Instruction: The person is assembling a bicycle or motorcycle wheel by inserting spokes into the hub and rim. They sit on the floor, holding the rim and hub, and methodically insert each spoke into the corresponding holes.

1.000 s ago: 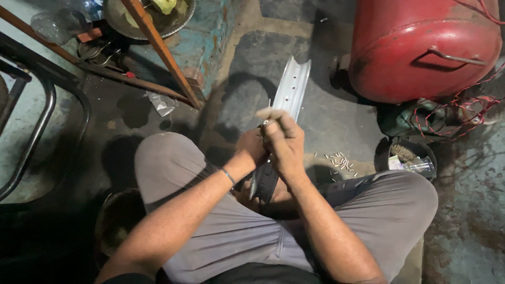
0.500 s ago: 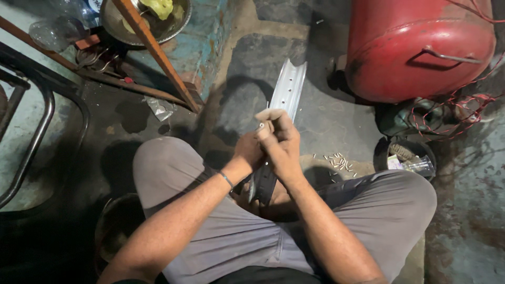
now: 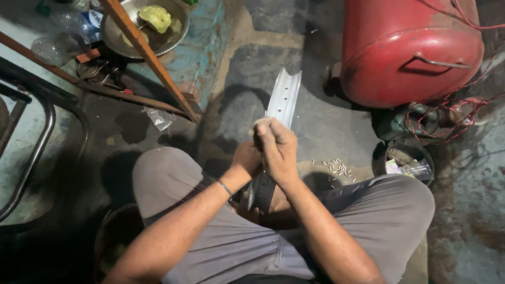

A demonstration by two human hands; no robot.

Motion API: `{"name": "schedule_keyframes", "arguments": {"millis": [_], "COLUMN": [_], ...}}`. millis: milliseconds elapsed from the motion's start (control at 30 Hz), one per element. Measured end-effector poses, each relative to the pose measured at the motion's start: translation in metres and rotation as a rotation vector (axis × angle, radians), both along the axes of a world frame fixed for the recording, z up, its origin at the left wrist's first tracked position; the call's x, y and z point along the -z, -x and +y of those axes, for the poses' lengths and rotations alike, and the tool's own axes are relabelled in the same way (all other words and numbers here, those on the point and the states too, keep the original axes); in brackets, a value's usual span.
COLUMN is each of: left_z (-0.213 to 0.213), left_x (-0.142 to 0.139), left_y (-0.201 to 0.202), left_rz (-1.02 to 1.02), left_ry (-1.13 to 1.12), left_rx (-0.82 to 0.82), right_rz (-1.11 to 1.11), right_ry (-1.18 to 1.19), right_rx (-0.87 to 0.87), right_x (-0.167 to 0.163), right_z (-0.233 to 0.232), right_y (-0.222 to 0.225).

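Gripping a rim (image 3: 284,100) that points to 12 o'clock between the knees, the right hand (image 3: 278,150) is closed round it; the left hand (image 3: 246,158) steadies it alongside, fingers curled. Its edge could slip and cut a palm.

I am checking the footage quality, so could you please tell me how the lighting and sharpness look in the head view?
Head view: uneven light, deep shadow at lower left and between the knees; the metal rim strip and red tank are brightly lit, with mild sheen; right hand and left hand slightly soft; the small pins on the floor stay distinguishable.
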State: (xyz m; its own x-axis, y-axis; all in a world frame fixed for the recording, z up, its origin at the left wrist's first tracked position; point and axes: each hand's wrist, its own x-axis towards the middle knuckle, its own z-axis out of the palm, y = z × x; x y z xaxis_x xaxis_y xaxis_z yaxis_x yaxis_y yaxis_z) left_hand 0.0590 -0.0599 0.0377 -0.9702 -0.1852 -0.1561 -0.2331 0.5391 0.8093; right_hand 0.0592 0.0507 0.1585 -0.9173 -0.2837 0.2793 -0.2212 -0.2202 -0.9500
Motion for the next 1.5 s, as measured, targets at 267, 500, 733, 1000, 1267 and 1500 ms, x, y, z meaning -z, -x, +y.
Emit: {"name": "schedule_keyframes", "arguments": {"millis": [267, 500, 733, 1000, 1267, 1500], "left_z": [-0.004, -0.005, 0.001, 0.006, -0.027, -0.059], "left_x": [-0.039, -0.04, -0.018, 0.03, 0.054, 0.04], "left_y": [-0.02, -0.01, -0.002, 0.011, 0.04, 0.057], "left_rz": [0.042, -0.001, -0.108, 0.088, -0.046, 0.476], "left_ry": [-0.231, -0.497, -0.837, -0.991, -1.061, -0.244], "left_rx": [-0.101, -0.058, -0.11, -0.011, -0.212, -0.483], "right_rz": [0.22, -0.458, -0.563, -0.158, 0.029, -0.263], "right_ry": [-0.087, -1.173, -1.408, -0.278, -0.262, 0.006], "right_rx": [0.496, 0.49, 0.387, 0.323, 0.176, 0.079], "right_x": [0.012, 0.185, 0.194, 0.066, 0.051, 0.07], "right_z": [0.076, 0.139, 0.137, 0.076, 0.007, 0.036], "right_y": [0.064, 0.106, 0.103, 0.081, 0.013, 0.043]}}
